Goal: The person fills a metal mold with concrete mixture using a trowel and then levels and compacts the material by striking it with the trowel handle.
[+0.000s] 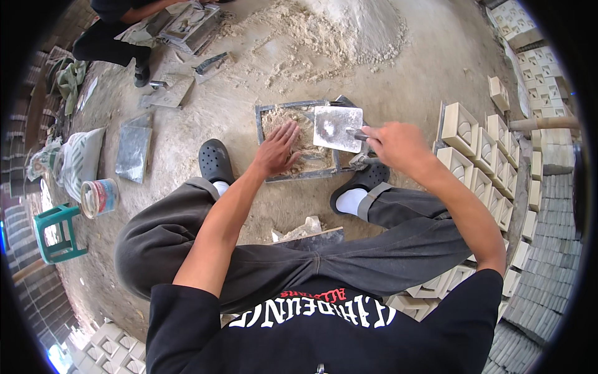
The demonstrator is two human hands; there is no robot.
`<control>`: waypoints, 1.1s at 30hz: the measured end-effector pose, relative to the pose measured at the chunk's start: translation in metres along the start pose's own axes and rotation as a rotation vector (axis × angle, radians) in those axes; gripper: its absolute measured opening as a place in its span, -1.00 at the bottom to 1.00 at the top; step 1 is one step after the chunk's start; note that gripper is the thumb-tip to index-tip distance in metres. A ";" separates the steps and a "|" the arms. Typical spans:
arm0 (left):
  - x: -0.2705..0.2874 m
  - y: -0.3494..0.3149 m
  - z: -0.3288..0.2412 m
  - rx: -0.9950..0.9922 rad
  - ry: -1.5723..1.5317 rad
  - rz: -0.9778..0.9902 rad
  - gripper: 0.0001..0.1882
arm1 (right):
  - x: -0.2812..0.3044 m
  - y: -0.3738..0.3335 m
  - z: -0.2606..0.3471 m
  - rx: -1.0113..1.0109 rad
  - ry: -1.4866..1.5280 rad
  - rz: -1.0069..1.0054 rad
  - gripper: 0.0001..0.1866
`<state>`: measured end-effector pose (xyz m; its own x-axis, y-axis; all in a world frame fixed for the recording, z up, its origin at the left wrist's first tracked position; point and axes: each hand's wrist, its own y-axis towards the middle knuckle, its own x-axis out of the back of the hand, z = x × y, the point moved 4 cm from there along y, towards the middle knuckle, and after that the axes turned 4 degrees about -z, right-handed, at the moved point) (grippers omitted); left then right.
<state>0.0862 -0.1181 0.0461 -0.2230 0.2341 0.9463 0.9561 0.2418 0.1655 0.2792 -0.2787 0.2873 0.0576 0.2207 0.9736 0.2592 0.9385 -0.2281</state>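
A dark rectangular mould frame point(300, 179) lies on the ground between my feet, with pale sandy mix point(277, 118) inside it. My left hand point(279, 148) rests flat on that mix with its fingers stretched out. In my right hand point(398, 146) is the handle of a trowel point(337, 124). The trowel's square metal blade is smeared with pale powder and hangs over the right part of the frame, hiding what lies under it. Some ridged shapes show in the mix beside my left fingers.
A heap of pale powder point(364, 28) rises beyond the frame. Stacked moulded blocks point(461, 128) line the right side. At left are a dark flat plate point(134, 148), a bucket point(99, 197) and a green stool point(57, 234). Another person point(112, 40) works at far left near a second mould point(189, 28).
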 end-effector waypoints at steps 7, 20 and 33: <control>0.025 -0.009 0.024 0.219 0.060 -0.296 -0.55 | -0.020 0.011 -0.073 -0.248 0.182 -0.033 -0.69; 0.027 0.005 0.018 0.235 0.057 -0.313 -0.82 | -0.025 0.018 -0.099 -0.063 0.138 -0.003 -0.71; 0.035 0.017 -0.004 0.201 0.037 -0.219 -0.69 | -0.009 0.008 -0.089 0.085 -0.016 -0.172 -0.77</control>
<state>0.0957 -0.1090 0.0834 -0.4089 0.1222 0.9043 0.8285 0.4652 0.3118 0.3670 -0.2965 0.2772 0.0036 0.0587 0.9983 0.1815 0.9817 -0.0583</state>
